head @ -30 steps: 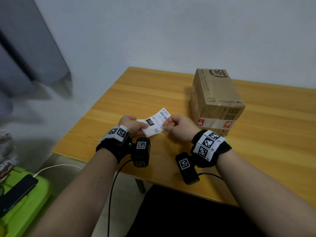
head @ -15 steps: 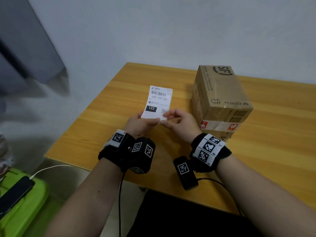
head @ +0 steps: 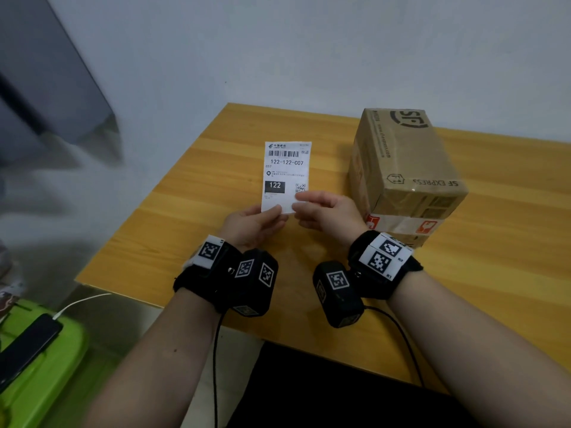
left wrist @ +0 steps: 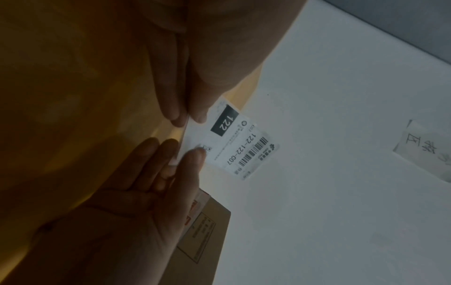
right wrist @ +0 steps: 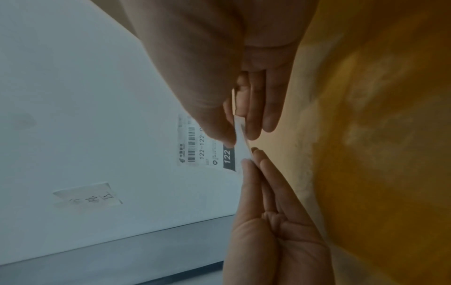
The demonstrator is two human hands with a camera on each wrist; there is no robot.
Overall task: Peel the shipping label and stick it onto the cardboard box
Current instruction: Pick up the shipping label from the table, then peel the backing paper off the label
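Observation:
A white shipping label (head: 285,174) with a barcode and a black "122" block is held upright above the wooden table (head: 191,193), print facing me. My left hand (head: 275,213) pinches its bottom edge between thumb and fingers. At the bottom right corner my right hand (head: 298,203) pinches it too. The left wrist view shows the label (left wrist: 239,142) with my left hand (left wrist: 187,119) on one edge. In the right wrist view my right hand (right wrist: 236,133) nips the label (right wrist: 209,150) edge-on. The brown cardboard box (head: 408,168) stands on the table just right of my right hand.
A green bin (head: 61,359) with a black phone (head: 27,344) and a white cable sits on the floor at lower left. A white wall runs behind the table, with a paper note (left wrist: 424,150) taped to it. The table's front edge is under my wrists.
The label went from low and tilted between my hands to upright with its print facing me. Both hands moved a little forward; over the last half second they barely shifted.

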